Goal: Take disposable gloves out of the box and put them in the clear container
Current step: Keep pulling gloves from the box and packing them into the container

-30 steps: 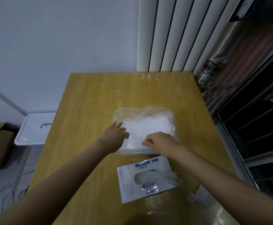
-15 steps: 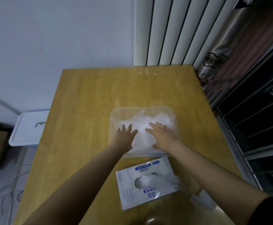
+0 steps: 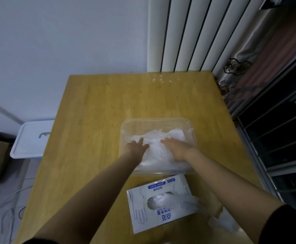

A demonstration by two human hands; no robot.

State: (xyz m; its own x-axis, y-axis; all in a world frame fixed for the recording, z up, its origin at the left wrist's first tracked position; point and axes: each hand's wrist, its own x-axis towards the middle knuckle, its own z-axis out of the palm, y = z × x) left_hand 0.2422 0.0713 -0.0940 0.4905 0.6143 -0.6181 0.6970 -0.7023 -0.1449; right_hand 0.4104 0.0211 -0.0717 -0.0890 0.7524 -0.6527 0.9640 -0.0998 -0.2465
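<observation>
We see that the counter [image 3: 94,120] is yellow wood, smooth, with a soft shine near its far edge. The container [image 3: 154,119] is clear plastic, glossy. The gloves [image 3: 154,138] in it are thin whitish film, wrinkled and half transparent. The box [image 3: 138,217] looks like white card, matt, with blue print. The curtain [image 3: 246,55] is cloth with a sheen.

a clear plastic container [image 3: 157,121] with rounded corners sat on the wooden table [image 3: 99,111], holding a crumpled heap of thin white gloves [image 3: 158,138]. just nearer lay the white-and-blue box [image 3: 161,221], flat, oval opening upward, one translucent glove [image 3: 186,199] trailing out rightward.
</observation>
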